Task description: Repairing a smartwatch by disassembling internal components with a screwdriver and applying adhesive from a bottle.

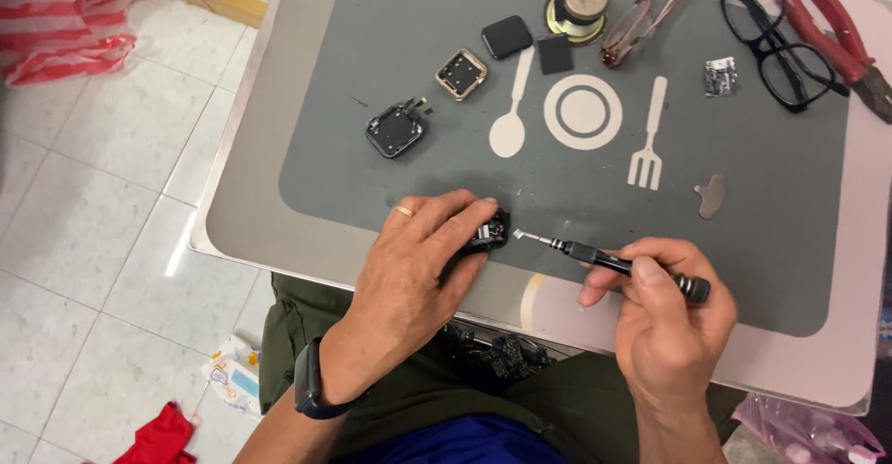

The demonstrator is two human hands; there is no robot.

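Note:
My left hand (413, 264) presses down on a small black opened watch body (487, 234) near the front edge of the grey mat (372, 37). A gold ring sits on one finger and a dark wristband on the wrist. My right hand (664, 320) grips a slim black precision screwdriver (609, 260). Its metal tip points left, just short of the watch body.
Farther back on the mat lie a black watch case (396, 131), a gold-rimmed case (461, 74), a black screen (506, 37), a small speaker (576, 9), tweezers (650, 9), black glasses (780, 41), red pliers (836, 32) and a small metal pick (711, 195).

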